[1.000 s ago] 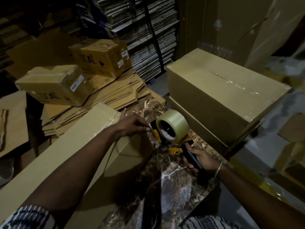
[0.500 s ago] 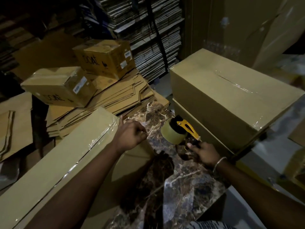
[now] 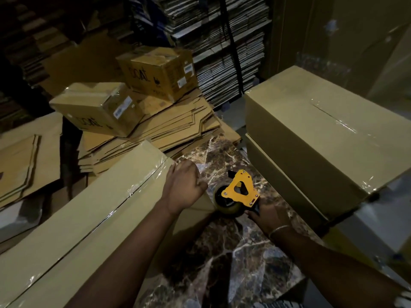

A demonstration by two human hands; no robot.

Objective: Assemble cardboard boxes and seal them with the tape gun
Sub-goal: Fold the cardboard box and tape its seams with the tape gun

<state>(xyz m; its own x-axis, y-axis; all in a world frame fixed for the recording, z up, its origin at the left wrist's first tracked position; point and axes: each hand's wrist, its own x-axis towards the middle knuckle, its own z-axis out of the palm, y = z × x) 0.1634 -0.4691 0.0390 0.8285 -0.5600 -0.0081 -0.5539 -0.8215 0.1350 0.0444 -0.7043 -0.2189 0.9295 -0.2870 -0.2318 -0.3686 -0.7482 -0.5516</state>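
Marble table under my view, stacked flat cardboard behind it. Long box on table's left side, seam taped. My left hand fisted on box's far end, apparently pinching tape. Tape gun just right of it, my right hand gripping handle. Sealed boxes off table's right edge.

My worktop is dark veined marble. A long taped box lies on it at nine o'clock; two stacked boxes sit at two o'clock.
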